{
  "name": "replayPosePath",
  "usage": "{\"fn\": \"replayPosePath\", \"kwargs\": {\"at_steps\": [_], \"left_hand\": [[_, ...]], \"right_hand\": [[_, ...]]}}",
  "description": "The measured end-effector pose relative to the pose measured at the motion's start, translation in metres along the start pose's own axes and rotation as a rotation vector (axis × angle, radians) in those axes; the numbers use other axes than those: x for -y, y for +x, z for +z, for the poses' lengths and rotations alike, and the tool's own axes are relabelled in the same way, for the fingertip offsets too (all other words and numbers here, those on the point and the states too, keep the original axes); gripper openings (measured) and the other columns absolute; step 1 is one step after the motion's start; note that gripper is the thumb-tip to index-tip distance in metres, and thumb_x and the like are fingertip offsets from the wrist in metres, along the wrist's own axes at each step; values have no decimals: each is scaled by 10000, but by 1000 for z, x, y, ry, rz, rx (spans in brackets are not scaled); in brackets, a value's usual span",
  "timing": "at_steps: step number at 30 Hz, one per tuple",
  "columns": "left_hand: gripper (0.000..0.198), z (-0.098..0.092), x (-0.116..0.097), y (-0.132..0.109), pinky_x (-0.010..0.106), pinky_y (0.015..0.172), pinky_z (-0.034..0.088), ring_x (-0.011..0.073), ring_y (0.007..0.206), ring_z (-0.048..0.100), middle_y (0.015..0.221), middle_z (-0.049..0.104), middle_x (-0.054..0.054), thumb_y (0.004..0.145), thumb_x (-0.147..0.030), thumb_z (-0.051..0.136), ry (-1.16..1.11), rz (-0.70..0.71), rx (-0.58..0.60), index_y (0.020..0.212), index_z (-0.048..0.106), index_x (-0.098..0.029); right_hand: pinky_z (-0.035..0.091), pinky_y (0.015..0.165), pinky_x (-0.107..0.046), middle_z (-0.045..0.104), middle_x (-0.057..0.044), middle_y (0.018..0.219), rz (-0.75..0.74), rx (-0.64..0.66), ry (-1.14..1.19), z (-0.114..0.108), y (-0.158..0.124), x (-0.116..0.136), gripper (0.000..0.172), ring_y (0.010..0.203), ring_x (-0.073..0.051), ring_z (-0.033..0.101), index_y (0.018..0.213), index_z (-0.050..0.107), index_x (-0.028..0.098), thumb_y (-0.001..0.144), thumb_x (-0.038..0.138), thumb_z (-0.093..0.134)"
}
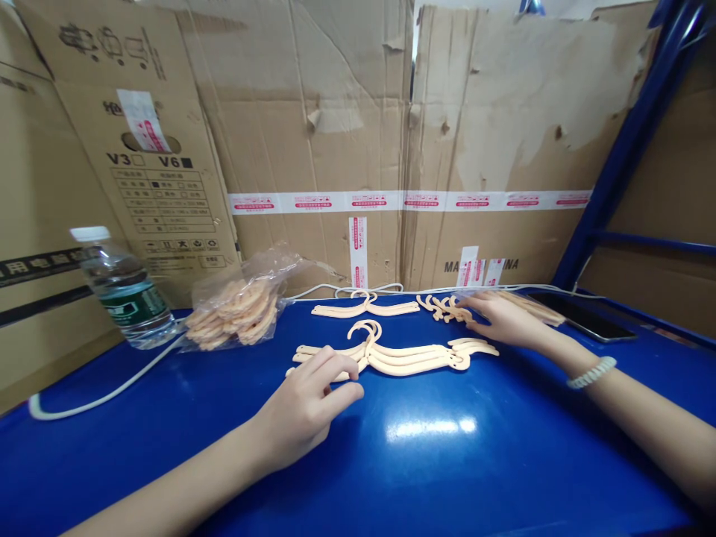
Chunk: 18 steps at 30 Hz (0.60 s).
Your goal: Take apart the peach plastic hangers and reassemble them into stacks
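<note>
My left hand point(313, 395) is curved over the left end of a stack of peach-coloured plastic hangers point(414, 362), thumb and forefinger apart, with nothing seen between them. Its other fingertips are hidden, so I cannot tell whether they touch the stack. A curved loose piece point(475, 345) lies against the stack's right end. At the back right, my right hand point(500, 319) reaches over a small pile of peach hooks point(444, 307), its thumb and fingers spread at the pile's edge. Behind the stack lies another set of hangers point(366, 308).
A clear bag of peach pieces point(238, 309) and a water bottle point(123, 291) stand at the left, beside a white cable point(112, 388). Long peach pieces point(534, 307) and a black phone point(585, 317) lie at the right. Cardboard point(313, 149) walls the blue table's point(436, 477) back.
</note>
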<state>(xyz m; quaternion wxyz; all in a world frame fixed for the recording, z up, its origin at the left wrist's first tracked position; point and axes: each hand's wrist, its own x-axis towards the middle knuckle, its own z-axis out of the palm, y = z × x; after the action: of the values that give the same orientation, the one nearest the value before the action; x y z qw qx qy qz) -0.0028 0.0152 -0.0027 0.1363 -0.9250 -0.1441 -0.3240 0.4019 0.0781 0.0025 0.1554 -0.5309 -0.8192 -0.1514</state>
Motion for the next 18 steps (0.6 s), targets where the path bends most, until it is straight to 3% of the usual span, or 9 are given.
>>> {"fn": "replayPosePath", "kwargs": {"at_steps": [6,10,18], "left_hand": [[310,-1,0,1,310,644,378,183,776,462,932,557,75,801,99,424,34,4,-1,892,579,-154],[272,-2,0,2,325,693,430,209,861,503,976,570,93,823,72,443,24,10,-12,903,576,-151],[253,-3,4,3,345,698,464,225,884,519,998,588,98,822,39,461,27,-36,-52,919,571,-167]], "right_hand": [[508,846,-412,683,-148,1088,-2,-18,-8,-3,1,3,346,989,-301,632,1124,661,148,840,279,513],[502,859,-412,685,-139,1081,-6,-28,12,0,1,3,328,991,-298,634,1095,673,163,827,263,511],[506,860,-399,677,-115,1105,-28,21,50,5,1,4,356,1009,-288,636,1115,678,199,797,200,518]]}}
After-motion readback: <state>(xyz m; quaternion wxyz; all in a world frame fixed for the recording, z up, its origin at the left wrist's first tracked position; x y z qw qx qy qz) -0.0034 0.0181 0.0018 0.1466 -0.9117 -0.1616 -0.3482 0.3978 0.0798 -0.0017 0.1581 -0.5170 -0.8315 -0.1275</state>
